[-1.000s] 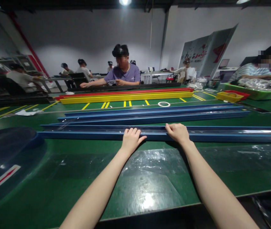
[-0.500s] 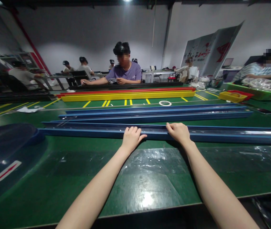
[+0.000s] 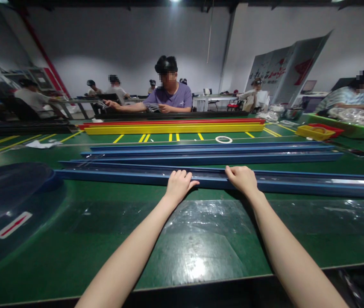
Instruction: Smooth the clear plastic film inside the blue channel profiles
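Blue channel (image 3: pixel 214 183) under left hand (image 3: pixel 178 187) and right hand (image 3: pixel 243 179), fingers (image 3: pixel 180 173) curled over near edge

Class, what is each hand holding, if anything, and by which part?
The left hand holds the nearest long, blue, trough-shaped strip by its near wall; the right hand rests over that wall, its grip hidden.

Front blue rail (image 3: pixel 130 177) looks like hard plastic, smooth, a bit shiny, w/ a see-thru glossy strip (image 3: pixel 351 182) inside. Clear sheet (image 3: pixel 207 218) is thin plastic, v. shiny, a bit wrinkly. Green tabletop (image 3: pixel 57 265) is smooth & glossy. Big roll (image 3: pixel 12 179) at left: see-thru, smooth, shiny. Yellow bar (image 3: pixel 175 128) looks like smooth plastic, w/ a soft shine. Green tub (image 3: pixel 361 131) = plastic; bags (image 3: pixel 355 114) in it are crinkly & shiny. White scrap (image 3: pixel 41 145) looks like paper. Purple shirt (image 3: pixel 182 96): matt cloth.
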`<state>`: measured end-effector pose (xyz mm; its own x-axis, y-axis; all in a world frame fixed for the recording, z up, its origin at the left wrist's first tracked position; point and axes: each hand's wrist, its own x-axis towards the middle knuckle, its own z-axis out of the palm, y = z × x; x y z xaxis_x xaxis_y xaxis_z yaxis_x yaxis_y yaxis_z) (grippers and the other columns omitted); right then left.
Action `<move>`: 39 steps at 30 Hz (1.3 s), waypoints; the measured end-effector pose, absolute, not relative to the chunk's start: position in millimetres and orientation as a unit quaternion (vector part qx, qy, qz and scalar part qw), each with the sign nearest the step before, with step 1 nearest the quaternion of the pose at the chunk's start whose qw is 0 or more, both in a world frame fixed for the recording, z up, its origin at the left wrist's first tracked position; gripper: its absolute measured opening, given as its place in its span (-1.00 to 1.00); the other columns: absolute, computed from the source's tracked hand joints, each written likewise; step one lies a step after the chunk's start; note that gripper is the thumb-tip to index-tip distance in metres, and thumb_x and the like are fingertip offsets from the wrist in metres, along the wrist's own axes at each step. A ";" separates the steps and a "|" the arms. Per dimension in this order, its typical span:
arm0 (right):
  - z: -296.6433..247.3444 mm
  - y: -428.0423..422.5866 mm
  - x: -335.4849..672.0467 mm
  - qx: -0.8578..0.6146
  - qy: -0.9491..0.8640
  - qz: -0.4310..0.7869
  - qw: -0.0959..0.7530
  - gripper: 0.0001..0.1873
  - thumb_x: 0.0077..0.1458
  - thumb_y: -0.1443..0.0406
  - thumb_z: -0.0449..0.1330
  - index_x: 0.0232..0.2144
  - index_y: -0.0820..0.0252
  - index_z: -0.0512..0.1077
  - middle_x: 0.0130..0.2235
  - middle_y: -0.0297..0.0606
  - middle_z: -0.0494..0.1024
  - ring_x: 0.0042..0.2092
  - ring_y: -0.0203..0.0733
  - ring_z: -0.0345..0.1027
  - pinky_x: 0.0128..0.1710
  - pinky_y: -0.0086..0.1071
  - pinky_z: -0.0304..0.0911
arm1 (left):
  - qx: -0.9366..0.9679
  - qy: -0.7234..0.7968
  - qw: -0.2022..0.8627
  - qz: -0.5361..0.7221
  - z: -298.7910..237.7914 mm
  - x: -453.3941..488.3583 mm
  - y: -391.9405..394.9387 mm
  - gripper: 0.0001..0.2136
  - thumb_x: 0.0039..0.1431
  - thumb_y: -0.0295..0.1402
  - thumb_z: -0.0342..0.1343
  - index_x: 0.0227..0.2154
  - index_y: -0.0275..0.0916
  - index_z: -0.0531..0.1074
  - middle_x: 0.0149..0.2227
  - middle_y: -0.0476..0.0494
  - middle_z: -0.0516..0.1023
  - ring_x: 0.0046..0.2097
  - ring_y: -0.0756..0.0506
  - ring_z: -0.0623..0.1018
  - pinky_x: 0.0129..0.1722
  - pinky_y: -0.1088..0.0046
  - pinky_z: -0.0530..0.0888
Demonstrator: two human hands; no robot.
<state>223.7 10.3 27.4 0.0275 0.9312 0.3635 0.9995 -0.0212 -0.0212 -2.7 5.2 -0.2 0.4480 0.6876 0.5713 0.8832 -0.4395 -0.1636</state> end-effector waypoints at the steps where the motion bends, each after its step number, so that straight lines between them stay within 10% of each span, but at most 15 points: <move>1: 27.5 10.2 223.7 -0.704 -0.686 -0.125 0.135 -0.43 0.07 0.08 -0.25 -0.59 0.13 0.48 -0.51 -0.18 0.50 -0.44 -0.21 0.33 -0.51 -0.43 -0.08 | -0.820 -0.479 0.225 -0.216 -0.2 -2.7 5.1 -0.62 0.09 -0.04 -0.17 -0.46 -0.26 0.33 -0.45 -0.12 0.40 -0.35 -0.09 0.36 -0.38 0.40 0.12; 39: 30.1 7.7 220.5 -0.708 -0.683 -0.128 0.126 -0.44 0.08 0.09 -0.24 -0.57 0.15 0.48 -0.49 -0.17 0.51 -0.42 -0.21 0.34 -0.51 -0.45 -0.05 | -0.820 -0.485 0.205 -0.224 1.4 -2.2 2.3 -0.62 0.10 -0.05 -0.19 -0.46 -0.26 0.33 -0.42 -0.12 0.42 -0.32 -0.10 0.36 -0.34 0.38 0.13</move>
<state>220.5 7.7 30.1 0.0339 0.9349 0.3534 0.9994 -0.0350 -0.0031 -2.2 2.3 1.4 0.4289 0.7036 0.5666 0.8873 -0.4457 -0.1182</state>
